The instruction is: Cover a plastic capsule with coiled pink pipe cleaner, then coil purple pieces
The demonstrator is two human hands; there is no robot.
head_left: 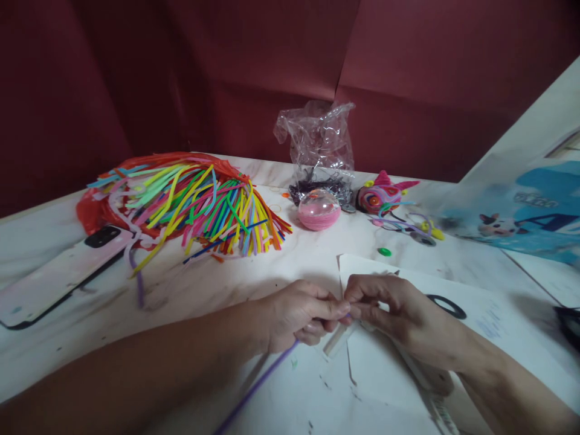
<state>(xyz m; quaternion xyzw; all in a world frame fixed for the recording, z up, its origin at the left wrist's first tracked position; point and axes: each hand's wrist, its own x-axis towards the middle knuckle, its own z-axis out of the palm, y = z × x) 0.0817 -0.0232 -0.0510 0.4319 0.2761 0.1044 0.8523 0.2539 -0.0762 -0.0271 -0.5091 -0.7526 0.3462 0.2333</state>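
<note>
- White marbled table (pixel 190 290) under both hands, dark red wall behind.
- Left hand (pixel 299 314) and right hand (pixel 389 305) together, fingertips pinched on purple pipe cleaner (pixel 265 377).
- Long tail trailing straight below left hand; seemingly barely shaped yet.
- Colourful pipe cleaner bundle (pixel 203 208) beyond left hand, untouched.

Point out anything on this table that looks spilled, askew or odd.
The colourful pipe cleaners fan loosely out of their red bag across the table, one purplish strand lying apart near the phone. Nothing looks damaged; left hand and right hand pinch a purple pipe cleaner.
</note>
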